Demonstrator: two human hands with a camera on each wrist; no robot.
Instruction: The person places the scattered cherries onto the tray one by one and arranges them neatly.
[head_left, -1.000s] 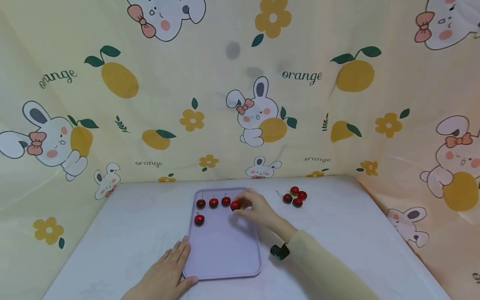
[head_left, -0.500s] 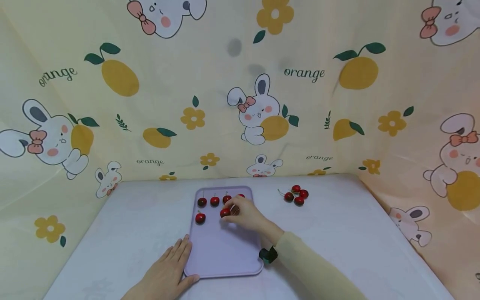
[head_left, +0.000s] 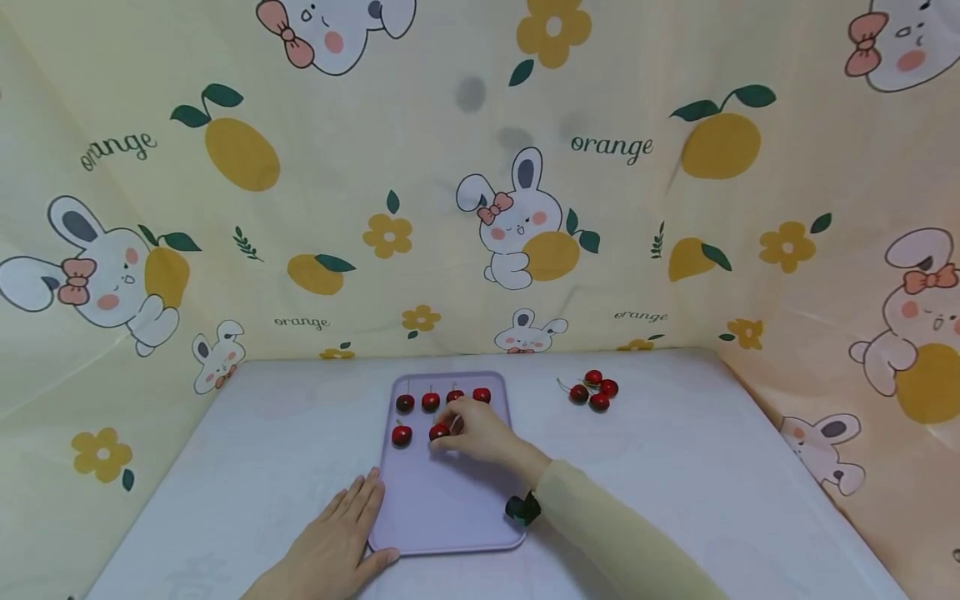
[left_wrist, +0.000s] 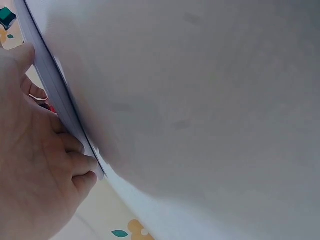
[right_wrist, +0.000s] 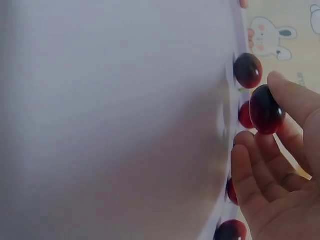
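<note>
In the head view my right hand pinches a dark red cherry between thumb and fingers, over the lilac tray. The right wrist view shows this held cherry close up, near the thumb tip. To its left on the tray sits another cherry. Behind them runs a back row of several cherries with stems, partly hidden by my fingers. My left hand rests against the tray's left front edge with fingers fairly straight; the left wrist view shows its fingers touching the tray's rim.
A small cluster of several cherries lies on the white tabletop, right of the tray. A curtain printed with rabbits and oranges hangs behind and at both sides. A dark device sits at my right wrist.
My right hand has carried the pinched cherry left and a little toward me, uncovering the rightmost cherry of the back row. My left hand has stayed in place.
</note>
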